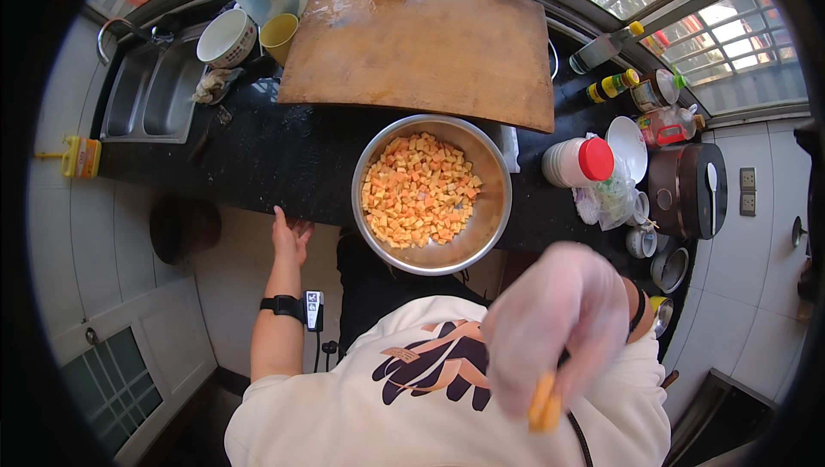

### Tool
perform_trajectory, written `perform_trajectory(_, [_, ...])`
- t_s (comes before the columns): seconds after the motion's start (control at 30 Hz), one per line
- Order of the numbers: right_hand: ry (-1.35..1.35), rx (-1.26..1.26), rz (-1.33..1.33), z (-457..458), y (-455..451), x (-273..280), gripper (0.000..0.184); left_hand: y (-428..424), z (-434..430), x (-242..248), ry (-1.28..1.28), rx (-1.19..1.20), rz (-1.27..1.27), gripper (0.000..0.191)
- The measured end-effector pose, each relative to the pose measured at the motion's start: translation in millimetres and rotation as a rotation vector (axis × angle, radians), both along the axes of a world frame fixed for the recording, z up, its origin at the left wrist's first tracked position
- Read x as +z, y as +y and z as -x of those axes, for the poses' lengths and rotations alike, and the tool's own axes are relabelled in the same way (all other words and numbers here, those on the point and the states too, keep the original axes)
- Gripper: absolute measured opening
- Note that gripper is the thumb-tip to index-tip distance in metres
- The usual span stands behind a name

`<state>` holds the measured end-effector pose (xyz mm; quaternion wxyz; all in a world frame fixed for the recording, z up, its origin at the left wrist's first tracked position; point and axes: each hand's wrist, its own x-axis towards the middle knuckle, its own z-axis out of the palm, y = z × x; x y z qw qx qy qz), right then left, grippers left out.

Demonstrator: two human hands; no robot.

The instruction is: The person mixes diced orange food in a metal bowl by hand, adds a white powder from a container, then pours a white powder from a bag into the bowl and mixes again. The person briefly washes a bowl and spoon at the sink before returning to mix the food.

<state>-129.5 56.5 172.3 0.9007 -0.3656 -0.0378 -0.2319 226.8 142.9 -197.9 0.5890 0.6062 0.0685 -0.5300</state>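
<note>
A large stainless steel bowl (496,209) stands at the counter's front edge, right before me. In it lies a heap of diced orange-yellow pieces (419,190), perhaps pumpkin or sweet potato. My right hand (561,325), blurred and raised close to the camera, seems to wear a thin translucent glove. Its fingers pinch one or more orange pieces (544,404) in front of my shirt. Beside the counter's front edge, left of the bowl, my left hand (292,238) holds nothing and has its fingers apart. Whether it touches the edge I cannot tell.
A large wooden board (425,48) lies behind the bowl on the black counter (277,164). At the left are a double sink (155,90), a white bowl (227,38) and a yellow cup (279,38). A red-lidded jar (577,161), bottles and a rice cooker (686,190) stand right.
</note>
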Motion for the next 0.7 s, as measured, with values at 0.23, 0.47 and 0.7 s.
perform_trajectory(0.23, [-0.305, -0.009, -0.093, -33.5, 14.4, 2.5, 0.027, -4.1, 16.2, -8.4, 0.032, 0.046, 0.031, 0.061])
perform_trajectory(0.47, [0.039, -0.061, 0.070, -25.1, -28.1, -51.6, 0.015, -2.8, 27.2, -11.0, 0.137, 0.076, 0.152, 0.069])
perform_trajectory(0.7, [1.301, -0.334, 0.207, -48.6, -43.9, -164.4, 0.025, 1.0, 26.8, -25.3, 0.248, 0.104, 0.253, 0.067])
